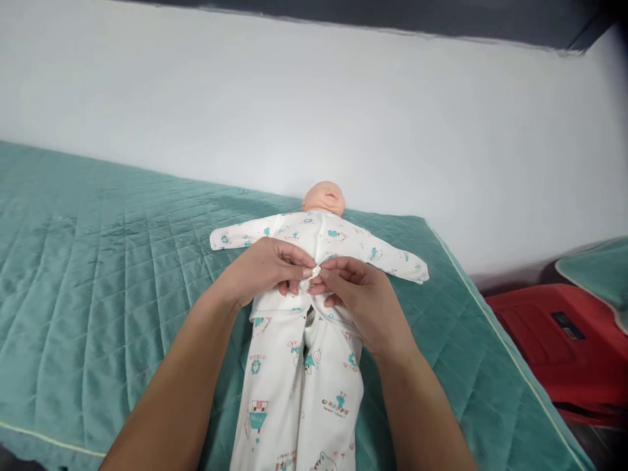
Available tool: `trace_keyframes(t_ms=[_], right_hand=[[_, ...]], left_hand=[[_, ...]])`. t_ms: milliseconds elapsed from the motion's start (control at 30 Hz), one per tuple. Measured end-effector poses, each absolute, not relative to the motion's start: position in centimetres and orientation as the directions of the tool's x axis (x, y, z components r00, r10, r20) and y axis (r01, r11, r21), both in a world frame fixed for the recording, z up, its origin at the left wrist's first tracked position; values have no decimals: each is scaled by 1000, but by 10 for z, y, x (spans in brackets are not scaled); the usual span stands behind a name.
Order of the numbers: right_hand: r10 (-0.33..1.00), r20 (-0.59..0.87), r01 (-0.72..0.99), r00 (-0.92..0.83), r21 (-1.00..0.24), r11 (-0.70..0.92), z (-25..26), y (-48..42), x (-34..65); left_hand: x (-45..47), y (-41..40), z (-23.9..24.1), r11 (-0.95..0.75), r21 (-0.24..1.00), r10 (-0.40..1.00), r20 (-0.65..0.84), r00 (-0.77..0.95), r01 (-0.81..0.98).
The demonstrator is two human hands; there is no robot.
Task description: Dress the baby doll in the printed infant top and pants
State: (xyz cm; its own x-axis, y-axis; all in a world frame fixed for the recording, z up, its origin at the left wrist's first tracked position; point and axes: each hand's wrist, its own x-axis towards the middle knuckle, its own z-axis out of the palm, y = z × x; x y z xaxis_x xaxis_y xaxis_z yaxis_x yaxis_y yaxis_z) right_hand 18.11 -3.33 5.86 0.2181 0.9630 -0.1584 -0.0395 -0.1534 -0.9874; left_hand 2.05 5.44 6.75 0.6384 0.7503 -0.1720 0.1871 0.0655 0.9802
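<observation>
A baby doll [324,196] lies on its back, arms spread, in a white printed baby shirt [294,229] and matching printed trousers [275,386]. Over the shirt's front opening, my left hand [277,265] pinches one edge of the cloth between thumb and fingers. My right hand [348,284] pinches the facing edge close beside it, and the fingertips of both hands nearly meet. A small cream bunch of cloth shows between them; any button there is too small to make out. Above the hands the shirt front is together, while below them its edges part.
A green quilted cover [122,261] lies under the doll, with its piped edge running along the right. Behind stands a white wall [294,98]. A red case [559,333] is at the lower right, beside another piece of green cloth [598,268].
</observation>
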Motion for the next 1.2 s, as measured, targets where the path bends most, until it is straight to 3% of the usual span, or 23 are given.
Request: trace_keyframes(t_ms=[433,767,967,1200], right_hand=[[949,-76,19,305,-996,-85,53,-32,175],[939,-52,-14,340,-999,-50,51,-31,174],[934,0,-1,357,-1000,0,45,-30,174],[932,27,10,362,-1000,25,45,-30,172]], left_hand=[[21,51,65,-65,991,743,-30,669,116],[25,41,75,-111,968,794,-50,606,225],[28,36,76,-217,935,821,19,571,280],[32,38,72,-147,974,833,27,552,174]])
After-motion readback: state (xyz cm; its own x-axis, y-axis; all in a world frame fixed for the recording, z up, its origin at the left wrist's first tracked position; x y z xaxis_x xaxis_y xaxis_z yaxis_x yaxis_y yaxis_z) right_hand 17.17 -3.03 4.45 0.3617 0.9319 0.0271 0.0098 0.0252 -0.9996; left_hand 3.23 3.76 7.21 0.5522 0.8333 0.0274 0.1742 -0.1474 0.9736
